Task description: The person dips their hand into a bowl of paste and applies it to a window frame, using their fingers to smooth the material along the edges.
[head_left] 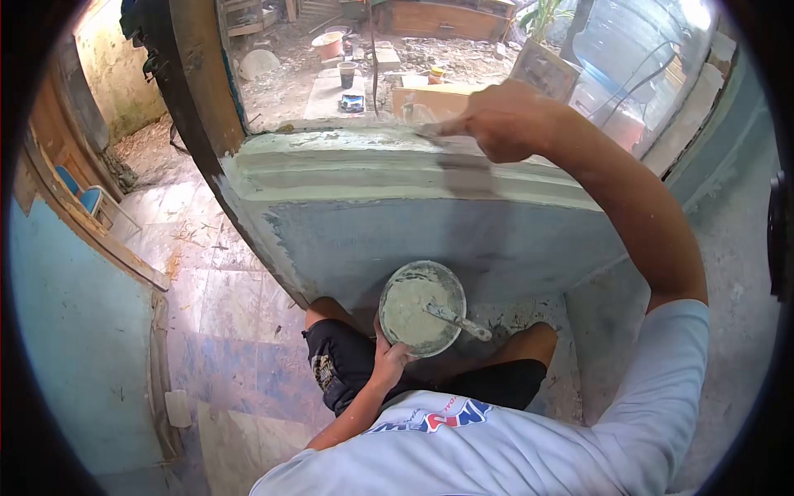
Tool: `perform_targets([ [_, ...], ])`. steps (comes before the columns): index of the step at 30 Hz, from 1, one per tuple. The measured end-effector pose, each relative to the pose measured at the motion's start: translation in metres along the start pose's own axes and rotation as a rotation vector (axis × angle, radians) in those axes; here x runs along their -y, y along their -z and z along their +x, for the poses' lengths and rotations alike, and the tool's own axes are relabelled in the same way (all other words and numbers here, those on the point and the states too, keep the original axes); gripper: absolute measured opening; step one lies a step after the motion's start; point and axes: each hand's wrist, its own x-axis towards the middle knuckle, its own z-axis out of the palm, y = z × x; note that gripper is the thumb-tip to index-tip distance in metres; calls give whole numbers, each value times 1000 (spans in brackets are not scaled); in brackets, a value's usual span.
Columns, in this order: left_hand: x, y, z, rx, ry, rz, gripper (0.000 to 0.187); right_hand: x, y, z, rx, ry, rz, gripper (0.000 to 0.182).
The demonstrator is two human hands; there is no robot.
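My left hand [390,362] is closed on the near rim of a round bowl [405,318] of pale greenish paste. A putty knife [470,325] rests in the bowl, its handle over the right rim. My right hand [506,124] reaches to the top of the window sill [331,142], index finger stretched along it and the other fingers curled. Something small and dark shows at the fingertip, too blurred to make out. Pale paste coats the sill's stepped edge.
Below the sill is a blue-grey wall [356,240]. Beyond it lie a cardboard box [438,101], a dark cup [347,74], a pink basin [327,45] and a framed panel [546,74]. A blue chair [78,192] stands at the far left.
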Motion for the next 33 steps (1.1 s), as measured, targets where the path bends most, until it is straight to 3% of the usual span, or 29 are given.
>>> perform_targets([
  [3, 3, 2, 4, 23, 19, -19, 98, 6, 6, 6, -114, 13, -32, 73],
  [10, 6, 4, 2, 36, 5, -29, 97, -1, -11, 3, -38, 18, -103, 76],
  [14, 7, 4, 3, 47, 20, -2, 97, 5, 11, 8, -264, 114, -66, 76],
  [17, 10, 3, 4, 41, 27, 31, 97, 10, 4, 30, -310, 146, -84, 72],
  [22, 12, 8, 1, 34, 71, 24, 98, 8, -14, 18, -249, 83, -36, 69],
  [24, 15, 8, 3, 39, 68, 25, 98, 4, -18, 11, -103, -3, -30, 67],
  [25, 14, 6, 3, 37, 69, 32, 99, 1, -27, 9, -176, 2, -21, 72],
  [33, 20, 2, 7, 58, 82, 38, 99, -22, -64, -9, -148, -50, -3, 77],
])
